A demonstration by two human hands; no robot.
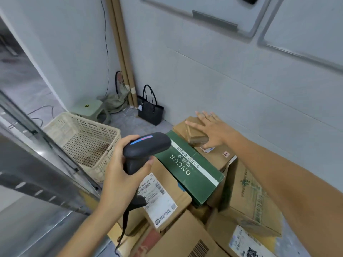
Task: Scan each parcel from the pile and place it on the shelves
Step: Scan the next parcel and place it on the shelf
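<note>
A pile of cardboard parcels [246, 197] fills the lower right, with a green box [191, 169] lying tilted on top. My left hand [120, 175] grips a black barcode scanner [144, 149] by its handle, head pointing right over the pile. My right hand [213, 130] reaches to the far end of the pile, fingers spread over a small brown taped parcel [194, 136], thumb beside it. A parcel with a white shipping label [157, 199] lies just under the scanner.
A cream plastic crate [83, 141] stands left of the pile. Behind it are a green stool [87, 106], a black handbag [150, 110] and cardboard tubes [120, 52] leaning in the corner. A metal shelf frame [37, 173] runs along the left. The tiled wall stands close behind the pile.
</note>
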